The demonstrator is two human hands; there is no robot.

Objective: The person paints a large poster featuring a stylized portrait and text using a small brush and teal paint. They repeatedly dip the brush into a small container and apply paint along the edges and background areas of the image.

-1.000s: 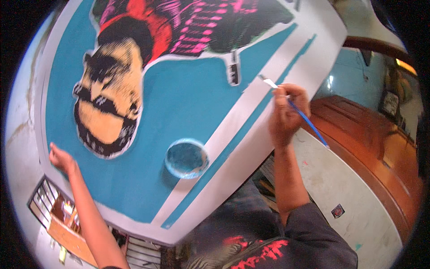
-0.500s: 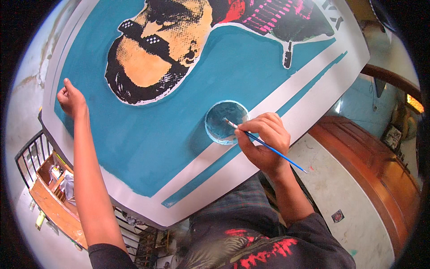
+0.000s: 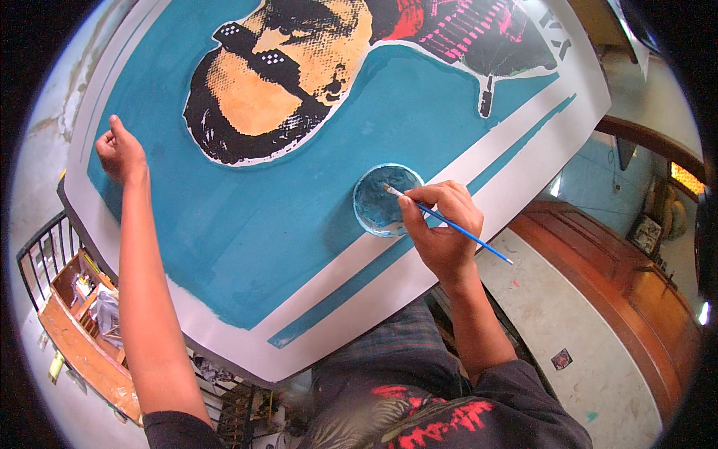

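Note:
My right hand (image 3: 447, 228) pinches a thin paintbrush (image 3: 471, 238) with a blue handle. Its bristles are inside a round paint cup (image 3: 360, 206) whose inner walls are smeared with teal-blue paint. That cup stands on a large painting (image 3: 224, 262), partly over a white stripe. The painting shows a black and peach head in pixelated sunglasses, lying sideways on a teal ground with white borders. At the painting's left side, my left hand (image 3: 122, 152) rests on or just over the surface, fingers curled and thumb sticking out; nothing shows in it.
Below the left edge are a black metal railing (image 3: 46, 254) and a wooden shelf (image 3: 75, 340) with assorted items. On the right, a brown wooden panel (image 3: 591, 269) borders a pale floor (image 3: 538, 307) with a small dark square (image 3: 561, 360) on it.
The brush tip has shifted slightly toward the far side of the cup, with my right hand following. My view has shifted a little; my left hand keeps its place.

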